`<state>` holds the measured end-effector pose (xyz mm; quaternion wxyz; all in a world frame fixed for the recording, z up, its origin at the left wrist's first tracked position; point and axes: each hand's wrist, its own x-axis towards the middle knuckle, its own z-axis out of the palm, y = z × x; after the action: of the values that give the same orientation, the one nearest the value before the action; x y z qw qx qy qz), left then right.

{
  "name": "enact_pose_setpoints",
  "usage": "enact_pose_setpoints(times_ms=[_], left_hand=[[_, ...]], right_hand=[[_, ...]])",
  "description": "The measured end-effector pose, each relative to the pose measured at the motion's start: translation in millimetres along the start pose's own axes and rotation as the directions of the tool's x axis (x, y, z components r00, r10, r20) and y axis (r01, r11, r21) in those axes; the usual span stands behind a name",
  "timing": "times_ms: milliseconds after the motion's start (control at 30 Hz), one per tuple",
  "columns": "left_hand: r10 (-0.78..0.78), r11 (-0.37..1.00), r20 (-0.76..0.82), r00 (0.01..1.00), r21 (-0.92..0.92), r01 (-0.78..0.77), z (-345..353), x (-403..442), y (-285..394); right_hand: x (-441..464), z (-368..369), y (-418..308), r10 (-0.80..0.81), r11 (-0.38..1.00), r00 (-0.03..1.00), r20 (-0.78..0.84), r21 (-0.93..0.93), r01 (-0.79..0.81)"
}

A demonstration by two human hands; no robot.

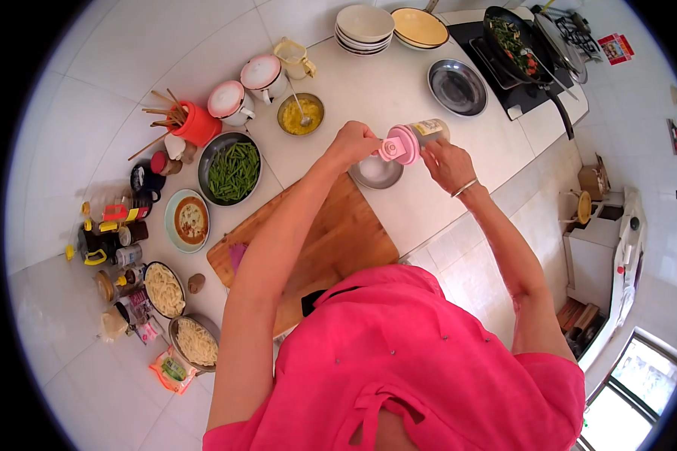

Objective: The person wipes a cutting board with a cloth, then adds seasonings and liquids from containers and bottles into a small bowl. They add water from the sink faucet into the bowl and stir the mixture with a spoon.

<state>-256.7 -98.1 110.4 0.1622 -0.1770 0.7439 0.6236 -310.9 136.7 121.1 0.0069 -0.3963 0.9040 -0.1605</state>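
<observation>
A see-through jar [432, 131] with a pink lid [403, 146] is tipped on its side above a small metal bowl [387, 180]. Something white or clear lies in that bowl. My right hand [448, 164] is closed around the jar's near side. At the other end, my left hand [353, 144] pinches the edge of the lid by its flap; the fingertips are partly hidden. Below my forearms lies a wooden cutting board [353, 233], with a small purple piece [237, 255] partly behind my left arm.
Left of the board stand a pan of green beans [233, 171], a bowl of brown sauce [191, 219], bowls of pale strips [195, 344] and several bottles. Behind are a bowl of yellow mash [301, 114] and stacked bowls [365, 24]. A wok [515, 45] sits on the stove, upper right.
</observation>
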Motion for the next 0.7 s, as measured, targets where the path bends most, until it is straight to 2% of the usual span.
enact_pose_setpoints(times_ms=[700], left_hand=[[-0.025,1.0,-0.037,0.999,0.006,0.025,4.8,-9.7,1.4]], right_hand=[[0.5,-8.5,-8.3,-0.033,0.992,0.999,0.009,-0.118,0.034]])
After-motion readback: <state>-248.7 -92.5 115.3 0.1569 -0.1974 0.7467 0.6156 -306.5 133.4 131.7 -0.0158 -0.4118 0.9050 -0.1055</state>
